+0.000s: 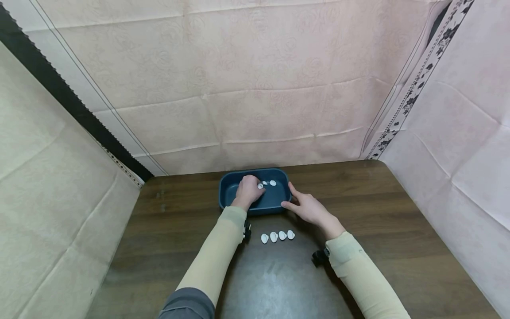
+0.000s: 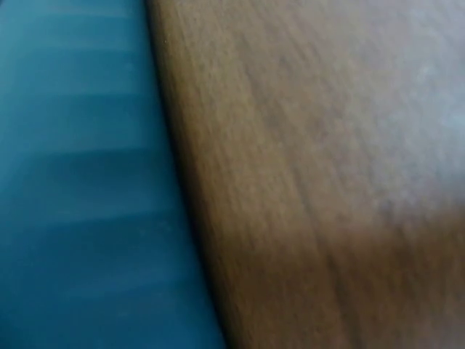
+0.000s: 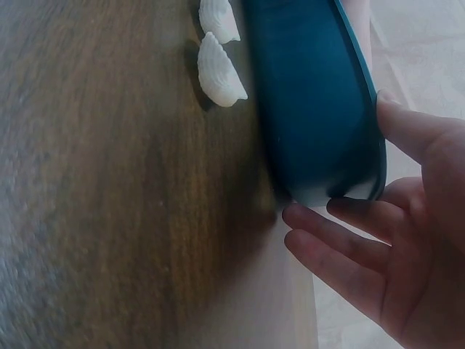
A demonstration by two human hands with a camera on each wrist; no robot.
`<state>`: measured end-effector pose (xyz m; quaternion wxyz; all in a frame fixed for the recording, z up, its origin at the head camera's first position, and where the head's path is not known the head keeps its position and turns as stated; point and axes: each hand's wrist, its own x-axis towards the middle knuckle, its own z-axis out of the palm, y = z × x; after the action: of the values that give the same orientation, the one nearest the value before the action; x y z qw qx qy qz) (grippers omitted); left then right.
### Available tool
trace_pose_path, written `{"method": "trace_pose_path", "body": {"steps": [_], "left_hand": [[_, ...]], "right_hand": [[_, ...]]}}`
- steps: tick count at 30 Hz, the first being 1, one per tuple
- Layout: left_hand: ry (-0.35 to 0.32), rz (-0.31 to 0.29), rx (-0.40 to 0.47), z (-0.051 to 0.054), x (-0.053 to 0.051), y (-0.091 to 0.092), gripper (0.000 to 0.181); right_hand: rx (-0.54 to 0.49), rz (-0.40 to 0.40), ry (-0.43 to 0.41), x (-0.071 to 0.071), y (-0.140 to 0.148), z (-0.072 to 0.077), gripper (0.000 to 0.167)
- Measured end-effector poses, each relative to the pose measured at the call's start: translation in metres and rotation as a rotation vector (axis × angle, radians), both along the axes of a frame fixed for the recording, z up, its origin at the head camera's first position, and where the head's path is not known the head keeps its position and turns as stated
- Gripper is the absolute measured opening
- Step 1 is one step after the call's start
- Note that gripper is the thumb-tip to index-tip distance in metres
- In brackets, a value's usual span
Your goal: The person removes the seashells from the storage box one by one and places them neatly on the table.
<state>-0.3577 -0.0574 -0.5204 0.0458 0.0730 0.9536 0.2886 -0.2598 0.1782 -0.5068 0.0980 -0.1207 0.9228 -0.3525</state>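
A blue rectangular tray (image 1: 235, 204) stands on the wooden table near its far edge. Inside it, my left hand (image 1: 248, 191) bends its fingers and pinches a small white seashell (image 1: 260, 186) at the fingertips. Two more white seashells (image 1: 272, 183) lie beside that hand in the tray. My right hand (image 1: 308, 207) touches the tray's right end from outside, thumb and fairly straight fingers spread around the corner. In the right wrist view, the thumb meets the rim and the other fingertips (image 3: 298, 214) lie by the end wall. The left wrist view shows only tray wall and table.
Several white seashells (image 1: 274, 237) sit in a row on the table in front of the tray. Behind the table hangs a pale patterned cloth (image 1: 247, 110); further cloths flank it left and right. Both forearms cross the table on either side of the shell row.
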Motion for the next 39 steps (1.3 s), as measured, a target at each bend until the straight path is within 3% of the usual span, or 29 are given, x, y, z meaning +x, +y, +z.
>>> {"method": "trace_pose_path", "body": {"steps": [8, 13, 15, 17, 21, 30, 39], "left_hand": [[-0.018, -0.008, -0.008, 0.002, -0.002, -0.001, 0.038], [-0.005, -0.015, 0.046, 0.007, 0.002, -0.002, 0.016], [0.006, -0.020, 0.085, 0.011, 0.005, -0.004, 0.021], [0.036, -0.033, 0.115, 0.015, 0.007, -0.006, 0.029], [0.141, -0.069, 0.148, 0.022, 0.012, -0.012, 0.029], [0.304, -0.137, 0.223, 0.036, 0.037, -0.036, 0.028], [0.344, -0.223, 0.316, 0.039, 0.070, -0.059, 0.026]], "right_hand": [[0.006, 0.001, -0.008, 0.000, 0.001, -0.001, 0.095], [0.004, 0.000, -0.010, -0.001, 0.001, -0.001, 0.093], [0.009, 0.002, -0.012, -0.001, 0.001, -0.002, 0.093], [0.014, 0.007, -0.010, -0.001, 0.001, -0.002, 0.093], [0.017, 0.013, -0.008, -0.001, 0.002, -0.001, 0.093], [0.022, 0.016, 0.004, -0.001, 0.002, 0.002, 0.092], [0.025, 0.026, 0.014, -0.004, 0.001, 0.003, 0.092]]}}
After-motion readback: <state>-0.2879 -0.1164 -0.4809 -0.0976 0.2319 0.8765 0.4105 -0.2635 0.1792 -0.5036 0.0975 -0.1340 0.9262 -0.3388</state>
